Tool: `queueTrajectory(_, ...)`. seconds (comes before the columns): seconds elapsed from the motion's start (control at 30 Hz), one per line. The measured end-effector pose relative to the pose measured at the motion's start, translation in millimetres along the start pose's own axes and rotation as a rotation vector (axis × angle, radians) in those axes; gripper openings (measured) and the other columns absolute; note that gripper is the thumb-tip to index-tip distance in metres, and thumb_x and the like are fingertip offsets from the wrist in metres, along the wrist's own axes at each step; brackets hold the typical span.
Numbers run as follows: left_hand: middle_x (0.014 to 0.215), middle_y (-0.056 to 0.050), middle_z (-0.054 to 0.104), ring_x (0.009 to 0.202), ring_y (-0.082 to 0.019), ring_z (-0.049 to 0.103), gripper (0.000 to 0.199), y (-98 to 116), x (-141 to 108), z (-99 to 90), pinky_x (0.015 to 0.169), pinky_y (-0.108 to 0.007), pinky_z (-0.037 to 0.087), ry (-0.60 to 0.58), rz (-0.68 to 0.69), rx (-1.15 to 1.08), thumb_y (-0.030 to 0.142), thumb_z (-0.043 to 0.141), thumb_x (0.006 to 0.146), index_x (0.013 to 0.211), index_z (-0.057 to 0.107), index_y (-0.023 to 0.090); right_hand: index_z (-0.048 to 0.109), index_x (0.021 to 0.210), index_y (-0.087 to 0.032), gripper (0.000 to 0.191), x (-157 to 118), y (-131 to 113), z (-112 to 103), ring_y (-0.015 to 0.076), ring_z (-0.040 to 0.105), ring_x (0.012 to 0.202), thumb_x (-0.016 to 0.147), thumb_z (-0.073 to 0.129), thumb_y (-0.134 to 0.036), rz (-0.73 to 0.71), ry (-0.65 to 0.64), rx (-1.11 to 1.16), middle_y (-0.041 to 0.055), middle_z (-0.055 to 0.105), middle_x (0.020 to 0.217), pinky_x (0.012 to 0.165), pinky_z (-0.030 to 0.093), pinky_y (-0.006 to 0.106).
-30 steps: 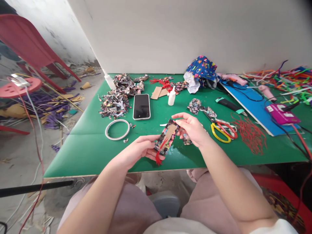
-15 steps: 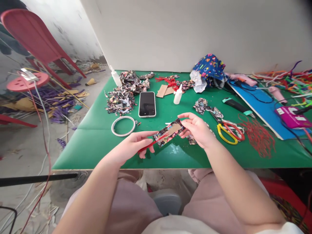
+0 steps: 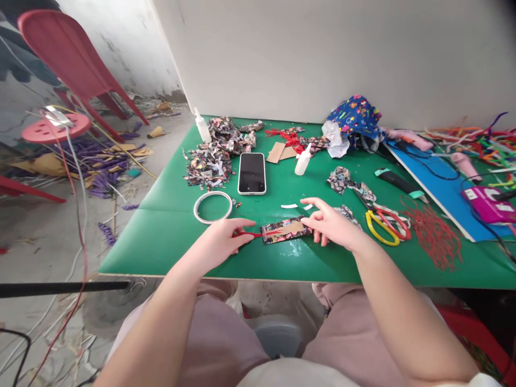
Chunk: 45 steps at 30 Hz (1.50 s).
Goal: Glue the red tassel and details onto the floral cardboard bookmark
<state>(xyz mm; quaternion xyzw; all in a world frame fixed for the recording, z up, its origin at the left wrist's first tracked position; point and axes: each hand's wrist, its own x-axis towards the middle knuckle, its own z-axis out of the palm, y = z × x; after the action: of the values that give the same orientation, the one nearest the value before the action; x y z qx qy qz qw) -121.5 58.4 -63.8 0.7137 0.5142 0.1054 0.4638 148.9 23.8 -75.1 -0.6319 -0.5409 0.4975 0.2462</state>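
Observation:
A small card (image 3: pixel 285 231) wrapped in patterned paper lies flat on the green table (image 3: pixel 161 236) near its front edge, brown cardboard showing in its middle. A red tassel (image 3: pixel 248 234) runs out of its left end. My left hand (image 3: pixel 221 244) pinches that tassel against the table. My right hand (image 3: pixel 332 226) rests at the card's right end with fingers spread, fingertips touching it.
A tape ring (image 3: pixel 213 206), a phone (image 3: pixel 252 172), a pile of patterned scraps (image 3: pixel 209 164), a glue bottle (image 3: pixel 302 160), yellow-handled scissors (image 3: pixel 381 223), red threads (image 3: pixel 433 234), a blue board (image 3: pixel 427 174) and a pink device (image 3: pixel 487 201) lie about. Red chairs (image 3: pixel 72 64) stand on the littered floor at left.
Both hands lowered the card from the air onto the table and laid it flat. The tassel now stretches out to the left under my left fingers.

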Motion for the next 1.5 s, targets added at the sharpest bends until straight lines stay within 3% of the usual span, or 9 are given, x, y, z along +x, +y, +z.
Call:
queueTrajectory(0.17,0.069,-0.002,0.066,0.057,-0.017,0.057,0.022,3.7,-0.7,-5.2,0.054,-0.024,0.039,0.128,0.108,0.184,0.036,0.056,0.076,0.090,0.069,0.025,0.043,0.122,-0.026,0.050,13.0,-1.6,-27.2,0.0100,0.053,0.045,0.078,0.053,-0.047,-0.016,0.114,-0.148,-0.0023,0.055,0.069,0.032,0.040,0.019)
queueTrajectory(0.37,0.079,-0.005,0.068,0.070,-0.021,0.058,0.022,15.2,-0.9,-11.3,0.062,-0.027,0.039,0.170,0.168,0.251,0.032,0.048,0.081,0.079,0.068,0.023,0.043,0.126,-0.015,0.068,87.7,-8.2,-62.5,0.0159,0.059,0.072,0.068,0.064,-0.044,-0.137,0.505,-0.320,0.0093,0.060,0.097,0.055,0.051,0.029)
queueTrajectory(0.47,0.091,-0.005,0.068,0.083,-0.024,0.060,0.024,22.4,-1.8,-14.2,0.072,-0.029,0.042,0.235,0.238,0.206,0.029,0.045,0.083,0.086,0.068,0.024,0.054,0.116,-0.015,0.062,121.5,-12.2,-63.4,0.0189,0.059,0.087,0.062,0.070,-0.041,-0.203,0.536,-0.373,0.0104,0.062,0.104,0.078,0.048,0.034)
queueTrajectory(0.6,0.098,-0.004,0.067,0.093,-0.023,0.059,0.025,32.1,-0.8,-16.1,0.080,-0.030,0.042,0.271,0.321,0.158,0.029,0.042,0.085,0.093,0.066,0.024,0.059,0.103,-0.014,0.041,139.9,-18.4,-51.0,0.0198,0.060,0.093,0.071,0.061,-0.040,-0.244,0.556,-0.416,0.0110,0.065,0.102,0.082,0.044,0.033)
queueTrajectory(0.9,0.120,-0.006,0.058,0.109,-0.021,0.053,0.031,44.5,12.5,-12.9,0.092,-0.032,0.042,0.447,0.450,0.160,0.029,0.047,0.086,0.114,0.058,0.024,0.057,0.105,-0.024,0.040,76.3,-55.5,-18.9,0.0209,0.062,0.079,0.074,0.055,-0.049,-0.299,0.336,-0.587,0.0043,0.067,0.092,0.063,0.042,0.027)
queueTrajectory(1.1,0.140,-0.012,0.040,0.137,-0.031,0.017,0.067,53.3,26.0,20.5,0.109,-0.052,0.012,0.521,0.611,0.457,0.018,0.055,0.079,0.140,0.026,0.018,0.044,0.124,-0.013,0.071,25.0,-94.1,5.2,0.0275,0.062,0.070,0.072,0.052,-0.060,-0.342,0.181,-1.011,0.0128,0.067,0.076,0.054,0.037,0.029)
queueTrajectory(1.23,0.121,-0.010,0.057,0.122,-0.024,0.044,0.080,59.0,29.5,29.4,0.109,-0.054,0.014,0.430,0.618,0.280,0.013,0.050,0.079,0.143,0.002,0.018,0.029,0.134,-0.010,0.078,4.1,-122.5,9.9,0.0249,0.061,0.072,0.075,0.050,-0.056,-0.323,0.055,-0.915,0.0129,0.066,0.084,0.054,0.039,0.028)
queueTrajectory(1.4,0.104,-0.006,0.064,0.097,-0.021,0.059,0.044,49.7,34.2,2.8,0.098,-0.046,0.035,0.522,0.560,0.036,0.024,0.052,0.081,0.124,0.043,0.021,0.033,0.132,-0.028,0.060,8.0,-120.5,-18.4,0.0157,0.059,0.078,0.079,0.052,-0.048,-0.388,-0.149,-0.639,0.0043,0.062,0.105,0.063,0.044,0.026)
queueTrajectory(1.5,0.086,-0.003,0.065,0.077,-0.017,0.061,0.028,33.4,36.9,-25.8,0.075,-0.032,0.048,0.694,0.482,-0.347,0.031,0.063,0.073,0.097,0.054,0.019,0.049,0.121,-0.025,0.041,24.6,-83.9,-38.9,0.0170,0.058,0.087,0.082,0.049,-0.037,-0.293,0.002,-0.830,0.0060,0.060,0.111,0.073,0.043,0.029)
